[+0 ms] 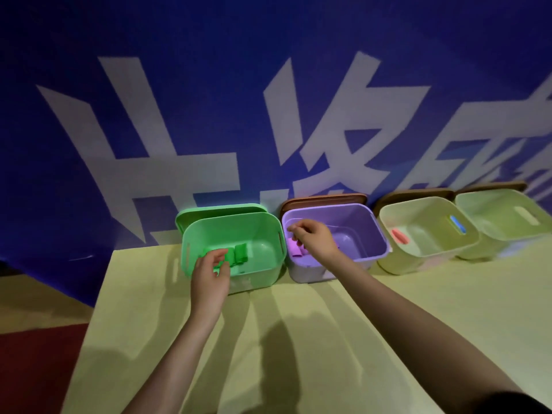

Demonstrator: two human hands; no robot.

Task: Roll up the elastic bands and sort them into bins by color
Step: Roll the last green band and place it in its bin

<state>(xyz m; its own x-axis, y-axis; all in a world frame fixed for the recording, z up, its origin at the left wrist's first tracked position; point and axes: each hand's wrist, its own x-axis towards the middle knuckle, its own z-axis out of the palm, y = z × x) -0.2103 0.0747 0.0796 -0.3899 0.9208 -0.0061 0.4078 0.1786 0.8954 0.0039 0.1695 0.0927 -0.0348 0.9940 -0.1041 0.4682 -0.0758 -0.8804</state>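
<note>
My left hand (pixel 209 277) reaches over the front rim of the green bin (pixel 263 228), its fingers curled round a rolled green band (pixel 222 256). Another green roll (pixel 240 252) lies on the bin floor just beyond it. My right hand (pixel 313 237) hangs over the left side of the purple bin (pixel 364 231), with its fingertips pinching a rolled pink-purple band (pixel 294 251) low inside. More of that roll is hidden under the hand.
Two pale yellow-green bins (pixel 430 231) (pixel 504 219) stand to the right in the same row, the nearer one with a red and a blue handle slot. Lids lean behind the bins against a blue banner. The yellow tabletop (pixel 298 339) ends at the left above a red floor.
</note>
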